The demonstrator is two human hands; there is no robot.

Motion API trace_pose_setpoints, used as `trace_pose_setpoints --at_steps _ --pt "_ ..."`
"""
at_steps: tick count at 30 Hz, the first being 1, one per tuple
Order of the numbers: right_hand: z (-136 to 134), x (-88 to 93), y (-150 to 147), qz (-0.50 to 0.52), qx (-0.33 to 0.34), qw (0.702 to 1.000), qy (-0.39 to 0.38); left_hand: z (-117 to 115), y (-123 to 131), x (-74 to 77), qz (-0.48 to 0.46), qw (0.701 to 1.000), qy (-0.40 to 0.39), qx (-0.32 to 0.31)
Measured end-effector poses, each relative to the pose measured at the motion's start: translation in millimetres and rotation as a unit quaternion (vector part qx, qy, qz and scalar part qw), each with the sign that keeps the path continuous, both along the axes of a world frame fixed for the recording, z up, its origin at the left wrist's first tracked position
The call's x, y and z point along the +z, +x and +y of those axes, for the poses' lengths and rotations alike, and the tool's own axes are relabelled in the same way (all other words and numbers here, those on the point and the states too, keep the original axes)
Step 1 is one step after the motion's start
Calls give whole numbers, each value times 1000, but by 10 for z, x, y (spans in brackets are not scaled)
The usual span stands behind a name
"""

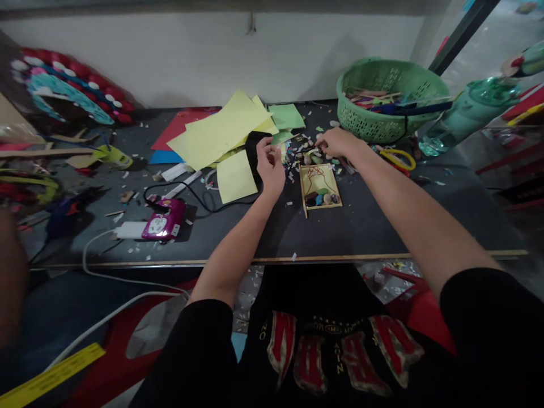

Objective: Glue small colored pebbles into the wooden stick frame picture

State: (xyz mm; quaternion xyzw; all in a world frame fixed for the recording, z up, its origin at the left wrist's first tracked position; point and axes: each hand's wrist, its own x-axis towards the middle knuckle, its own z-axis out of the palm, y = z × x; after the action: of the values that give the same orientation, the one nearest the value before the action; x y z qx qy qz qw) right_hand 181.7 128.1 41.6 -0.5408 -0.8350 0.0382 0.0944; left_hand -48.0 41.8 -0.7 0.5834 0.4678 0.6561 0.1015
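Observation:
My right hand (339, 143) reaches to the pile of small pebbles (308, 160) at the back of the dark table. Its fingers are bent and pressed together at the pile's right edge; whatever is between the fingertips is hidden. My left hand (272, 167) hovers left of the pile, beside a pale yellow paper piece, fingers loosely curled and apart, with nothing visible in them. Between my forearms lies a small framed panel (321, 186) edged with thin sticks. Reddish-brown string forms an outline on it, and several coloured pebbles line its lower edge.
A green basket (393, 127) of sticks stands at the back right, near yellow-handled scissors (399, 160) and a green plastic bottle (463, 116). Yellow paper sheets (225, 127) lie back left. A purple power adapter (165, 221) trails cables. Another person's arm (12, 277) shows far left.

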Motion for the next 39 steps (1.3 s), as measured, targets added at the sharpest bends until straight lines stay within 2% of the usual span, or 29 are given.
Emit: trace_pose_setpoints --at_steps 2,7,11,14,18,21,24,26,28,31,33,35,39 --pt "22 -9 28 6 3 1000 8 22 -1 -33 0 1000 -4 2" --pt "-105 69 -42 -38 -41 998 2 48 4 -86 -14 999 -27 -16" --pt "-203 94 -44 -38 22 998 42 6 18 -48 -20 997 -56 -45" --pt "-226 80 -2 -21 58 998 30 -30 33 -15 -21 996 -68 -48" --pt "-271 115 44 87 58 994 -5 -52 40 2 -25 996 -63 -53" --pt "-377 137 63 219 44 975 -5 -57 41 7 -17 996 -56 -60" --pt "-555 76 59 377 1 926 -28 -64 55 14 0 996 -51 -72" --pt "-699 4 48 484 -33 872 -63 -78 74 22 6 996 -47 -81" --pt "-842 -56 40 585 -33 804 -101 -101 97 33 16 994 -44 -94" --pt "-1023 -88 34 708 -20 683 -178 -148 125 57 50 993 -26 -109" --pt "-1110 -85 23 745 -24 626 -229 -189 144 79 77 990 -8 -120" --pt "-1174 -84 -3 757 -29 596 -268 -240 171 105 102 985 8 -139" --pt "-1248 -97 -99 774 -29 555 -304 -376 277 162 145 969 31 -196"
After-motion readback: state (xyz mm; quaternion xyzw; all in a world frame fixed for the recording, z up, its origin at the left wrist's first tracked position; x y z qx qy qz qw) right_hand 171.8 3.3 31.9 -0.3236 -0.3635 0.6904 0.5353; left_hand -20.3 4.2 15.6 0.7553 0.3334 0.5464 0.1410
